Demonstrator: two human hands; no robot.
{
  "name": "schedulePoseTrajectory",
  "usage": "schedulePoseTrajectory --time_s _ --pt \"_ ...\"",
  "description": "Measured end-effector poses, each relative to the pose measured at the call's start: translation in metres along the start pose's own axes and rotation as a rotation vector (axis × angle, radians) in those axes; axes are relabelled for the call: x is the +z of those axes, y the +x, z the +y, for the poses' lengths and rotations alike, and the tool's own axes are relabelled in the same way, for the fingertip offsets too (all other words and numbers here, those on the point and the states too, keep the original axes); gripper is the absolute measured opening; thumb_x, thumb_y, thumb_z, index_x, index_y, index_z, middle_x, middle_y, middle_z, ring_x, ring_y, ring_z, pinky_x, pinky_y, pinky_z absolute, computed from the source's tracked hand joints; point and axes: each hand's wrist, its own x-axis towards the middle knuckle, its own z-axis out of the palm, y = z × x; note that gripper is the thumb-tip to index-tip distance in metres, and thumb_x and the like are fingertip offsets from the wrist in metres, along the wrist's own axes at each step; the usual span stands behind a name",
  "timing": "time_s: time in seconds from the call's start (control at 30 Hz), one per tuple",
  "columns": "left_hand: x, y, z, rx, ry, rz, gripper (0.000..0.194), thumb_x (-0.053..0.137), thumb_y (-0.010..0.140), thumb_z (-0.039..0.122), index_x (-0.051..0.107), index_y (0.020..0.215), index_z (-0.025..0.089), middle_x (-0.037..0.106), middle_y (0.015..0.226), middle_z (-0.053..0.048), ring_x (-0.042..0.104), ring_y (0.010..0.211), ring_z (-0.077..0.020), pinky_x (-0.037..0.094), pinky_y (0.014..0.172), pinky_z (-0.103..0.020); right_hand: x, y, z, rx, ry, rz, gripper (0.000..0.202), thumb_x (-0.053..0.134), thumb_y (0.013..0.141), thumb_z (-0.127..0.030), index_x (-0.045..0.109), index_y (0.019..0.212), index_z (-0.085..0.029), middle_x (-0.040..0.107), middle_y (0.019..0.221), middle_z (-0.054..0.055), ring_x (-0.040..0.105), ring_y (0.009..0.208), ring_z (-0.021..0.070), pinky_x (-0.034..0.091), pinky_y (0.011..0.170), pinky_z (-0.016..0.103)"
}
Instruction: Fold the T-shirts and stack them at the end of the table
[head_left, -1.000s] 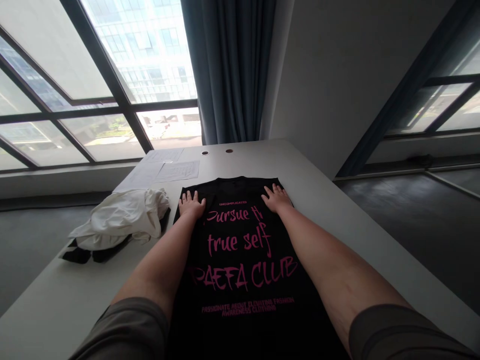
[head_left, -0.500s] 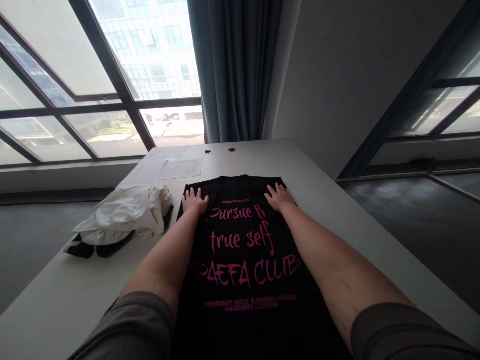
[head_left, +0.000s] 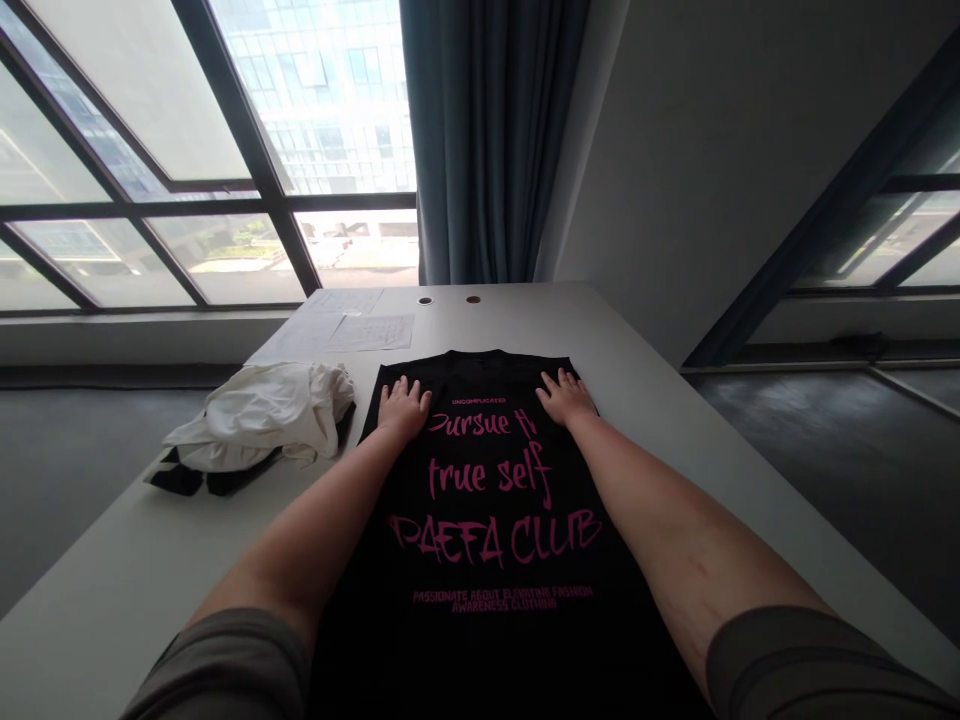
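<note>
A black T-shirt (head_left: 480,640) with pink lettering lies spread on the white table (head_left: 645,400), its collar toward the far end. My left hand (head_left: 405,405) rests palm down on the shirt's upper left, fingers spread. On the upper right of the shirt, my right hand (head_left: 565,398) also lies flat with its fingers apart. Both palms touch the fabric, and neither hand grips it. My forearms cover part of the shirt's two sides, and its lower hem is out of view.
To the left, a crumpled white and black garment pile (head_left: 262,415) sits on the table. Printed paper sheets (head_left: 371,331) lie farther back, near two cable holes (head_left: 425,300). Beyond the table hang a dark blue curtain (head_left: 487,150) and large windows (head_left: 337,120).
My left hand has shifted slightly inward over the shirt, from its edge toward the lettering. The right hand stays about where it was on the shirt. The whole view has turned a little.
</note>
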Motion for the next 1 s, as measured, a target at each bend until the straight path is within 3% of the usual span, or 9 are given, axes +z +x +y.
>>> schedulePoseTrajectory --time_s 0.07,0.13,0.23,0.3,0.47,0.7,0.83,1.0 --pt "-0.001 -0.041 0.004 0.168 0.003 0.009 0.066 0.032 0.105 0.051 0.036 0.162 0.019 0.029 0.17 -0.012 0.026 0.156 -0.0298 0.012 0.128 -0.047 -0.005 -0.009 -0.004 -0.053 -0.007 0.062 0.065 0.026 0.106 -0.056 0.028 0.165 -0.028 0.003 0.175 0.008 0.01 0.159 0.031 0.01 0.127 0.048" --pt "0.0 -0.09 0.0 0.304 -0.015 0.01 0.066 0.037 0.104 0.052 0.034 0.163 0.024 0.026 0.171 -0.007 0.018 0.159 -0.0276 0.012 0.129 -0.045 -0.008 -0.026 -0.007 -0.141 -0.012 0.132 0.064 0.029 0.106 -0.053 0.031 0.164 -0.028 0.002 0.175 0.007 0.009 0.159 0.0319 0.012 0.127 0.049" --pt "0.001 -0.164 -0.017 0.298 -0.023 -0.036 0.065 0.041 0.103 0.054 0.034 0.163 0.03 0.026 0.171 -0.004 0.019 0.159 -0.0257 0.018 0.129 -0.044 -0.003 -0.064 -0.007 -0.255 -0.004 0.09 0.065 0.028 0.106 -0.055 0.033 0.164 -0.025 0.013 0.174 0.01 0.02 0.157 0.0332 0.018 0.126 0.05" --pt "0.0 -0.206 -0.031 0.327 -0.025 -0.015 0.067 0.041 0.104 0.053 0.031 0.164 0.026 0.024 0.172 -0.007 0.024 0.158 -0.0285 0.024 0.127 -0.048 0.005 -0.097 -0.004 -0.298 -0.013 0.03 0.067 0.027 0.106 -0.057 0.033 0.164 -0.024 0.019 0.173 0.011 0.024 0.156 0.0346 0.02 0.125 0.052" --pt "-0.005 -0.285 -0.048 0.521 0.057 0.074 0.066 0.043 0.105 0.05 0.024 0.165 0.032 0.026 0.171 -0.005 0.032 0.154 -0.0296 0.033 0.123 -0.051 0.023 -0.18 0.008 -0.358 -0.017 0.069 0.069 0.029 0.104 -0.062 0.029 0.165 -0.029 0.014 0.173 0.008 0.021 0.157 0.0363 0.021 0.125 0.056" --pt "0.003 -0.345 -0.057 0.44 0.1 0.195 0.068 0.043 0.105 0.048 0.019 0.166 0.032 0.03 0.169 -0.004 0.036 0.152 -0.0299 0.042 0.117 -0.049 0.02 -0.258 0.017 -0.358 0.005 0.01 0.065 0.035 0.105 -0.059 0.035 0.163 -0.03 0.021 0.171 0.009 0.022 0.157 0.0338 0.023 0.125 0.054" --pt "0.011 -0.364 -0.052 0.368 0.077 0.236 0.068 0.044 0.104 0.049 0.022 0.166 0.031 0.028 0.17 -0.005 0.035 0.153 -0.0311 0.041 0.118 -0.051 0.025 -0.298 0.018 -0.384 0.019 0.04 0.064 0.039 0.104 -0.058 0.036 0.162 -0.032 0.022 0.171 0.008 0.021 0.157 0.0342 0.022 0.125 0.057" --pt "0.008 -0.374 -0.045 0.363 0.05 0.185 0.067 0.047 0.102 0.049 0.026 0.165 0.034 0.026 0.171 -0.003 0.031 0.155 -0.0309 0.035 0.122 -0.053 0.026 -0.328 0.016 -0.393 0.046 0.076 0.06 0.041 0.105 -0.053 0.04 0.16 -0.031 0.027 0.17 0.008 0.024 0.157 0.0316 0.023 0.125 0.055"
